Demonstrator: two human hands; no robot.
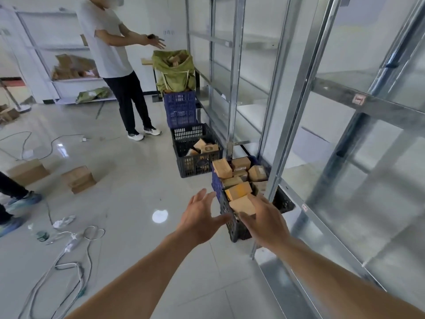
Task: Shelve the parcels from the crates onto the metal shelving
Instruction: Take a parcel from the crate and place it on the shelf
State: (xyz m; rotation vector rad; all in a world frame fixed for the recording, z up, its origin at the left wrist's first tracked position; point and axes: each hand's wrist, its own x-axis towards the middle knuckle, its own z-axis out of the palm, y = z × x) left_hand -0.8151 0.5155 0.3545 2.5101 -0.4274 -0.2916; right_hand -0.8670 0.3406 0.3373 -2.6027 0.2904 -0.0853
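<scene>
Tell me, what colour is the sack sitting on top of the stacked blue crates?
The sack is green, a yellowish olive shade, seen in the head view.

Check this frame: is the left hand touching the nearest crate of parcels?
Cannot tell. In the head view the left hand reaches open toward the nearest crate; its fingertips overlap the rim, but neither contact nor a gap shows plainly.

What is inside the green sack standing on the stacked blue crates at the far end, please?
The green sack gapes open, showing a few brown cardboard parcels at its mouth. The fabric covers whatever lies deeper.
</scene>
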